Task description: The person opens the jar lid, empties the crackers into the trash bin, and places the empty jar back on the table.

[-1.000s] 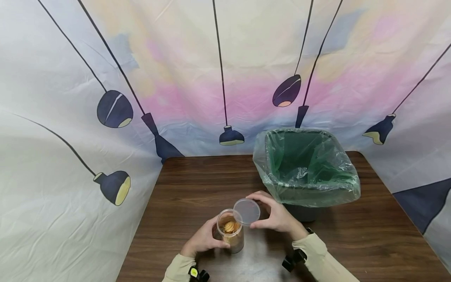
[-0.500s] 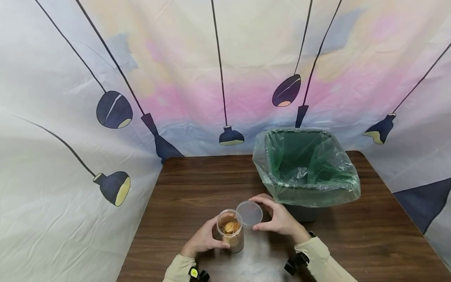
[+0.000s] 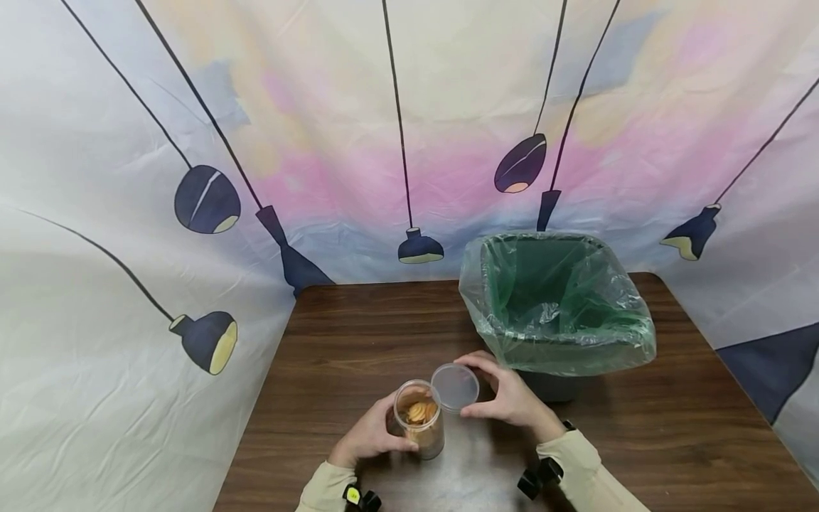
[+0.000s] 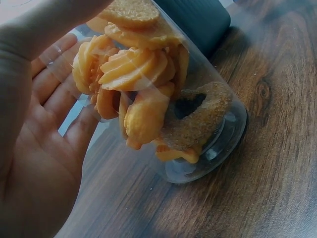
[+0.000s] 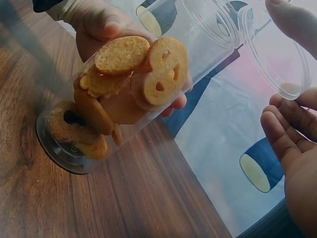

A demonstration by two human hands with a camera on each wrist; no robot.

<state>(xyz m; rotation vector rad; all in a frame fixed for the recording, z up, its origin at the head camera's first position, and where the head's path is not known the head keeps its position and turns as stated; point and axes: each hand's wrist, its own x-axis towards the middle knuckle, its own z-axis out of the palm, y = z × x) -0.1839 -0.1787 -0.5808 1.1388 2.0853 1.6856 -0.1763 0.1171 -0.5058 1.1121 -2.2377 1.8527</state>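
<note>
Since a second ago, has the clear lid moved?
Yes. The lid in the right hand has drifted slightly right and down, away from the jar mouth, toward the bin.

even, soft light; head view bends at its edges; wrist views dim, hazy, with blurred near corners.

Your left hand (image 5: pixel 106 25) wraps its fingers (image 5: pixel 176 103) round a clear round plastic jar (image 5: pixel 133 84) standing on the dark brown wooden surface (image 5: pixel 74 198). Inside the jar lie golden biscuits (image 5: pixel 143 74), some ring-shaped, one pierced with holes. Just right of the jar's open mouth, your right hand (image 5: pixel 297 148) holds a clear round plastic lid (image 5: pixel 277 54), thumb above, fingers below. A pale cloth printed with dark lamps (image 5: pixel 208 129) hangs at the far side.
</note>
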